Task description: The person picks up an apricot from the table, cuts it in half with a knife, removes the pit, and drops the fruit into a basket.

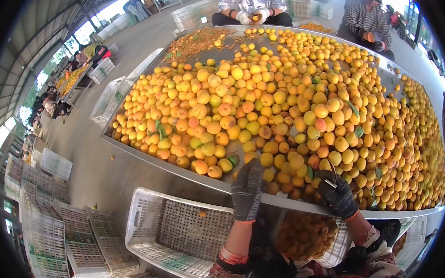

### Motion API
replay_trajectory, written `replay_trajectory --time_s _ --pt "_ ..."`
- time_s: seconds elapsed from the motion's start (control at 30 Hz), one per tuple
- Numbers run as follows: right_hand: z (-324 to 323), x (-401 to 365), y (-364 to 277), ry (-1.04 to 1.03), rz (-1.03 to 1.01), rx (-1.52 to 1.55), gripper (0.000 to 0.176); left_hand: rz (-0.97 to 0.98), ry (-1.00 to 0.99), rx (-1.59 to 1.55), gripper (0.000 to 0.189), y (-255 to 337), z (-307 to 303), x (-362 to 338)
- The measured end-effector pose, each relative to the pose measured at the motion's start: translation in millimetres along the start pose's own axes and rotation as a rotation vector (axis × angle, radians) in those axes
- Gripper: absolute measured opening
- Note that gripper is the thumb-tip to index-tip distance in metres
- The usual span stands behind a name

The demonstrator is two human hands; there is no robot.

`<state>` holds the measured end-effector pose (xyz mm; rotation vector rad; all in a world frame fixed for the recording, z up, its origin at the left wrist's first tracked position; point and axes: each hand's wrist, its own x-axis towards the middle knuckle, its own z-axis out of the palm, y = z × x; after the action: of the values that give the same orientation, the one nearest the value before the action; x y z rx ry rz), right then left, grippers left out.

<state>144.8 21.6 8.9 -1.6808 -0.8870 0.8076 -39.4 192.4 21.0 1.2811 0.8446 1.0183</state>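
Yellow-orange apricots (215,96) cover a large metal-rimmed table (158,161), with a few green leaves among them. My left hand (248,190), in a dark grey knit glove, reaches over the near rim with its fingers stretched forward at the edge of the fruit. I see nothing held in it. My right hand (340,197), gloved alike, is curled at the near rim farther right. From its fingers sticks a small metal tool (330,183) that looks like a thin-bladed knife. Apricots lie right beside both hands.
Below the near rim stands a white plastic crate (192,231) with one small orange piece inside. A second crate of apricot pieces (305,235) is under my arms. Stacked crates (46,224) fill the left side. Two people (253,6) sit across the table; others work farther off.
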Motion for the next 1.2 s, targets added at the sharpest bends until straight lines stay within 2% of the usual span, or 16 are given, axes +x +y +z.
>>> replay_trajectory --time_s 0.07,0.2,0.27,0.43,0.5,0.57,0.77,0.83,0.9,0.97,1.0,1.03,1.07,1.13,1.17,1.2 --pt "-0.3 0.9 19.2 -0.014 -0.063 -0.053 0.034 0.138 0.078 0.264 0.024 -22.4 -30.5 12.5" --pt "2.6 0.2 8.8 0.023 -0.283 -0.389 0.036 0.302 0.255 0.813 0.028 15.4 -70.5 31.4" --pt "5.3 -2.7 7.6 0.008 -0.319 -0.441 0.042 0.374 0.384 1.486 0.037 9.6 -92.2 43.3" --pt "9.6 -5.6 7.2 0.014 -0.201 -0.330 0.031 0.349 0.198 1.542 0.042 -9.3 -110.0 60.8" --pt "12.2 -7.4 20.3 0.098 -0.051 0.043 0.027 0.380 0.181 1.554 0.041 -18.3 -107.5 60.6" --pt "12.7 -8.4 6.7 0.089 -0.098 -0.131 0.025 0.503 0.035 1.347 0.040 -29.5 -95.1 60.3" --pt "8.0 -14.3 15.0 0.133 -0.249 -0.287 0.028 0.350 0.022 1.257 0.036 -12.7 -46.7 50.3" --pt "7.1 -15.1 5.6 0.115 -0.145 -0.110 0.029 0.058 0.101 0.289 0.035 -4.1 -39.0 44.9" --pt "6.7 -14.2 -1.3 0.101 -0.252 -0.160 0.029 0.079 0.036 0.166 0.036 0.8 -36.5 39.4" --pt "3.3 -14.7 5.9 0.122 -0.258 -0.239 0.032 0.003 0.022 -0.247 0.041 -0.9 -27.8 33.0" --pt "3.0 -13.4 11.3 0.140 -0.156 0.082 0.033 -0.132 -0.125 -0.515 0.048 -3.3 -25.2 29.9" --pt "3.5 -13.5 10.8 0.156 -0.051 0.402 0.035 -0.134 -0.129 -0.515 0.048 -3.3 -22.4 23.4" --pt "1.0 -14.9 3.9 0.162 -0.052 0.401 0.035 -0.237 -0.155 -0.584 0.049 -0.8 -18.3 15.3" --pt "-2.9 -15.5 -39.6 0.168 -0.123 -0.114 0.037 -0.369 -0.170 -0.629 0.051 12.6 -2.4 0.4" --pt "-5.5 -15.9 -31.9 0.184 -0.118 -0.121 0.037 -0.377 -0.186 -0.634 0.051 18.1 6.4 -6.5" --pt "-3.9 -11.3 -27.3 0.133 -0.041 0.257 0.038 -0.327 -0.227 -0.652 0.051 22.3 14.0 -13.6"
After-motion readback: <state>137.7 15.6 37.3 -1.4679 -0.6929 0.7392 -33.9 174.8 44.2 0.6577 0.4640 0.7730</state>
